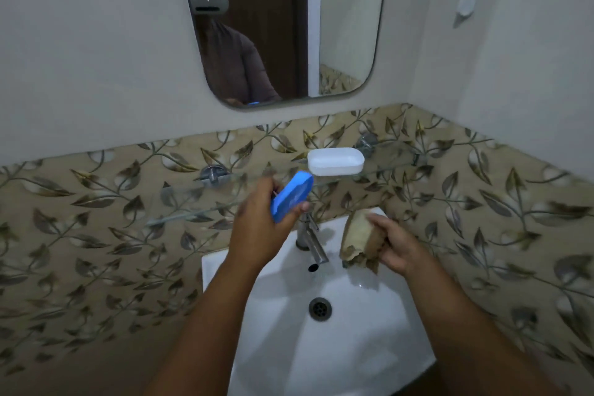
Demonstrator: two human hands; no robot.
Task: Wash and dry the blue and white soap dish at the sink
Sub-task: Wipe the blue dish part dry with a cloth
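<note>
My left hand [263, 225] holds the blue part of the soap dish [291, 196] tilted on edge, raised above the tap and just below the glass shelf. The white part of the soap dish [336, 161] rests on the glass shelf [180, 214], to the upper right of the blue part. My right hand [397, 246] grips a crumpled brownish cloth [360, 239] over the sink's back right corner. The two hands are apart, with the tap between them.
A chrome tap [310, 239] stands at the back of the white sink [353, 341], with the drain [320, 309] in the basin. No water runs. A mirror [347, 26] hangs above; leaf-patterned tiles cover the wall, which turns a corner at right.
</note>
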